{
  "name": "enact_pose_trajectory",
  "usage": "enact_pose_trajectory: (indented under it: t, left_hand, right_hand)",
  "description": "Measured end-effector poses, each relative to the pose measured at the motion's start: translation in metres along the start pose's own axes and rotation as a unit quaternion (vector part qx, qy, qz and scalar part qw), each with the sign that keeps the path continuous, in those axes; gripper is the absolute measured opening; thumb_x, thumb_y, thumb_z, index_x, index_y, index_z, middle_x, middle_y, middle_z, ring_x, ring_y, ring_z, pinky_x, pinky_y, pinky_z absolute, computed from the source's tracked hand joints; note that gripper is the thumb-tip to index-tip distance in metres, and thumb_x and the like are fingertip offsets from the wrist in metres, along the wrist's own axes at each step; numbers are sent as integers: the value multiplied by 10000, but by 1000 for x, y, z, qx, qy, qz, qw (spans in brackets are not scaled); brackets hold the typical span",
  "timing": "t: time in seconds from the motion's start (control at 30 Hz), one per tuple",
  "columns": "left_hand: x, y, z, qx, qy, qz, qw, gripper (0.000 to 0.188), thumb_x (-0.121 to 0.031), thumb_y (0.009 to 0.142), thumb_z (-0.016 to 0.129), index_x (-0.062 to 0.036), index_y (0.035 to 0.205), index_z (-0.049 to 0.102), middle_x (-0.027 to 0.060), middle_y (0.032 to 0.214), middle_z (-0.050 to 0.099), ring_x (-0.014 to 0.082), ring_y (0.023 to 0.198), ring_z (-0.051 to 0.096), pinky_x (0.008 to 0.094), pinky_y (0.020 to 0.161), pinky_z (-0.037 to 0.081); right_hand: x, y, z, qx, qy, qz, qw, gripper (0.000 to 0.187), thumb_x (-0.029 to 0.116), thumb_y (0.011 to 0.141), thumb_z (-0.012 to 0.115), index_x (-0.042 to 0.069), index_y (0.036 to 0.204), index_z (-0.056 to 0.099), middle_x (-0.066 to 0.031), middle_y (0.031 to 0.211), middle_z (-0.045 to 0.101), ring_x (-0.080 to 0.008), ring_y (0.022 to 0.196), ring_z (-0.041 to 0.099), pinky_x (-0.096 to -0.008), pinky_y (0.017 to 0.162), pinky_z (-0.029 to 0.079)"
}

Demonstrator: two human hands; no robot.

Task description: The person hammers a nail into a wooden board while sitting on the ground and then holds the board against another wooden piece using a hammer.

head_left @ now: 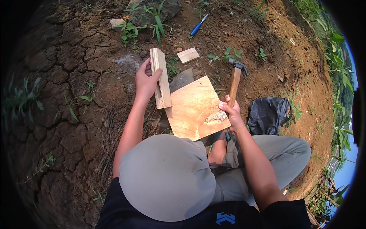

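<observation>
My left hand (148,81) grips a thick, narrow piece of wood (164,86), its thumb on the near face and its fingers behind. The piece stands tilted at the left edge of a flat, square wooden board (192,108), which has a dark rough patch near its right corner. In my right hand (231,111) is a claw hammer (235,80), held low on its wooden handle with the dark metal head pointing up and away. That hand is beside the board's right corner; whether it also touches the board I cannot tell.
A small wooden offcut (188,55) lies beyond the board, and a blue-handled chisel (197,28) lies farther off. A black plastic bag (268,114) sits on the right by my bent leg (282,152). Flat stone (182,79), weeds (131,33) and a large rock (158,11) are around.
</observation>
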State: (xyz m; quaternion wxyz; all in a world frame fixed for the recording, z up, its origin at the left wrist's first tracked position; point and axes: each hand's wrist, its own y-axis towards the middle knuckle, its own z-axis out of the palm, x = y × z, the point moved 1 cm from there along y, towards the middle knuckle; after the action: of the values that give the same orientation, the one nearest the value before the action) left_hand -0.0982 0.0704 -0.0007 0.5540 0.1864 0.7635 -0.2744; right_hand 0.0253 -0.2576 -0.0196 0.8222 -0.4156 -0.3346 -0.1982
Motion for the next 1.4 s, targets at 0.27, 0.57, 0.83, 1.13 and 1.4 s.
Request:
enact_pose_trajectory:
  t: [0.27,0.57,0.83,1.13,1.4]
  left_hand:
    - [-19,34,18,-73,109,56,990,710,-193,761,773,-65,1435,588,130,1202,736,182,918,725,335,857,575]
    - [9,33,27,-36,142,43,988,778,-249,797,819,-71,1485,502,167,1392,616,207,1065,673,380,937,553]
    - [40,27,26,52,191,53,979,744,-118,876,733,-65,1537,395,236,1371,623,376,1268,613,445,1063,479]
    - [32,17,28,37,194,65,978,774,-98,868,680,-96,1565,343,254,1368,617,397,1268,610,458,1062,480]
    - [32,17,2,95,-19,-50,994,720,-302,942,721,-34,1530,404,181,1453,567,295,1301,581,415,1080,456]
  right_hand:
    - [-40,22,11,-30,95,14,995,376,42,892,747,170,1091,455,-29,945,586,-142,847,663,-311,726,587]
    - [-69,29,4,-93,22,-65,993,437,-17,884,772,89,1115,416,-104,985,685,-154,931,684,-277,847,541]
    - [-45,17,27,-148,-206,-155,955,340,125,939,776,73,1043,456,-65,915,650,-130,813,651,-275,791,557]
    - [36,-35,52,-123,-449,-93,880,308,356,1060,601,71,962,537,28,651,478,-56,439,425,-250,393,339]
    - [17,-49,85,-101,-250,113,956,232,334,1092,484,117,1011,478,46,638,418,-43,380,295,-262,326,239]
